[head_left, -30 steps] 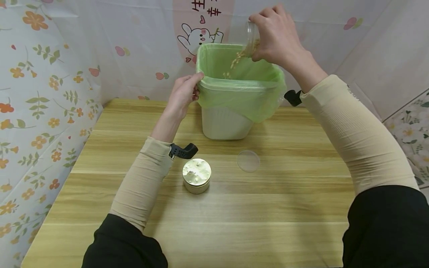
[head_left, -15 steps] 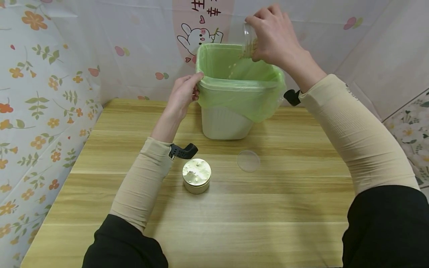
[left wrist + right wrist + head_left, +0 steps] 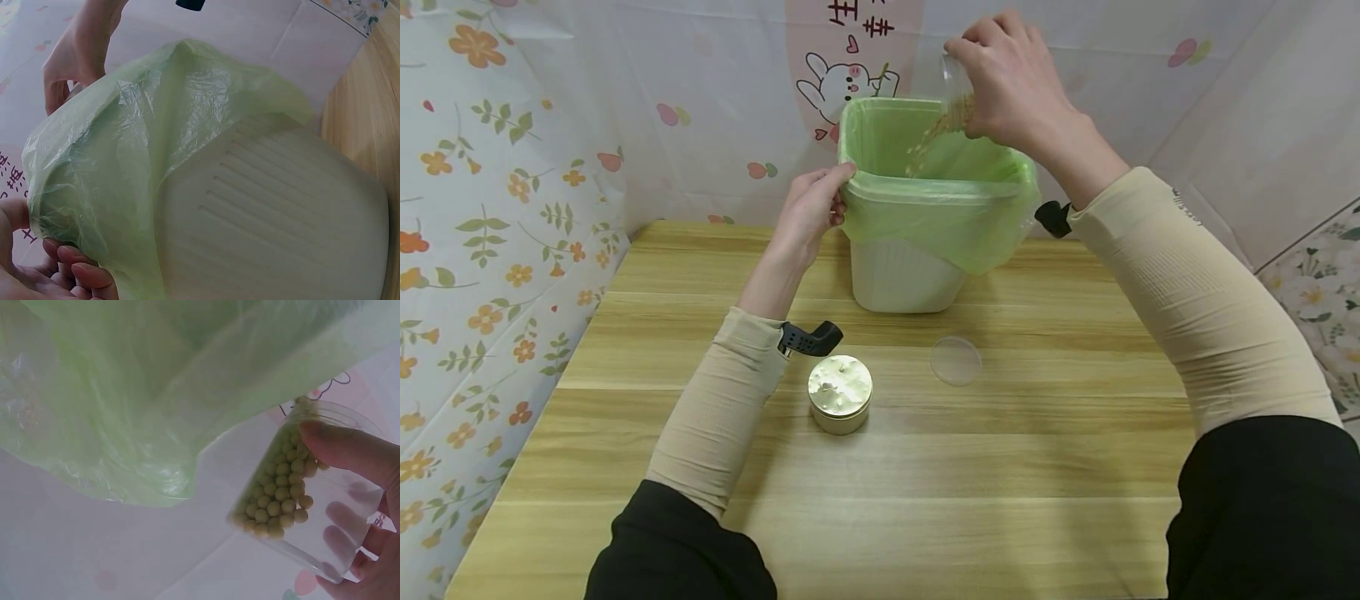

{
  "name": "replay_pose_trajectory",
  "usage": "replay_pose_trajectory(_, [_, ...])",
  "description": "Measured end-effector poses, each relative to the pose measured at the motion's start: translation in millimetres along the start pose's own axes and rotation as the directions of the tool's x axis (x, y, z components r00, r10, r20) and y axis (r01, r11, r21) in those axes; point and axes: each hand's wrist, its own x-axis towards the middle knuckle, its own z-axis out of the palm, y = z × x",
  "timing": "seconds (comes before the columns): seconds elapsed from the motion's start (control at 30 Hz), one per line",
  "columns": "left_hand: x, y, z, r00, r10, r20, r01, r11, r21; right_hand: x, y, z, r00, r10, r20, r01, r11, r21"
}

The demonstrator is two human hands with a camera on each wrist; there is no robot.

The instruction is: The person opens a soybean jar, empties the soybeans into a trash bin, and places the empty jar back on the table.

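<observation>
My right hand (image 3: 1018, 79) grips a clear jar (image 3: 331, 531), tipped with its mouth over the bin. Round pale-yellow beans, soybeans by their look (image 3: 281, 487), lie along the jar's lower side in the right wrist view. A stream of them falls into the green bin liner (image 3: 940, 200). The white bin (image 3: 902, 275) stands upright at the back of the table, the liner folded over its rim. My left hand (image 3: 811, 204) pinches the liner and rim at the left corner, thumb on top and fingers curled beneath, as the left wrist view (image 3: 56, 262) shows.
A gold-coloured round tin (image 3: 841, 396) stands on the wooden table (image 3: 1000, 500) near my left forearm. To its right a clear round lid (image 3: 956, 361) lies flat in front of the bin. A patterned cloth (image 3: 700, 83) hangs right behind the bin.
The jar has shifted slightly left over the bin. The bean stream thinned half a second ago and is fuller now. My left hand holds its place.
</observation>
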Motion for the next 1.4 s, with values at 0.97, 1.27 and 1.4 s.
replay_pose_trajectory(0.97, [0.7,-0.6,0.6,1.000,0.010,0.002,-0.010,1.000,-0.021,-3.6,-1.9,5.3,0.950,-0.263,-0.171,0.233,0.957,-0.175])
replay_pose_trajectory(1.27, [-0.1,-0.4,0.3,1.000,0.005,0.003,-0.005,1.000,-0.008,-3.8,-1.4,6.0,0.893,-0.424,-0.151,0.350,0.865,-0.361])
replay_pose_trajectory(1.4, [-0.1,-0.9,0.0,1.000,0.006,0.004,-0.006,1.000,-0.012,-3.9,-1.0,5.1,0.875,-0.472,-0.104,0.399,0.827,-0.397])
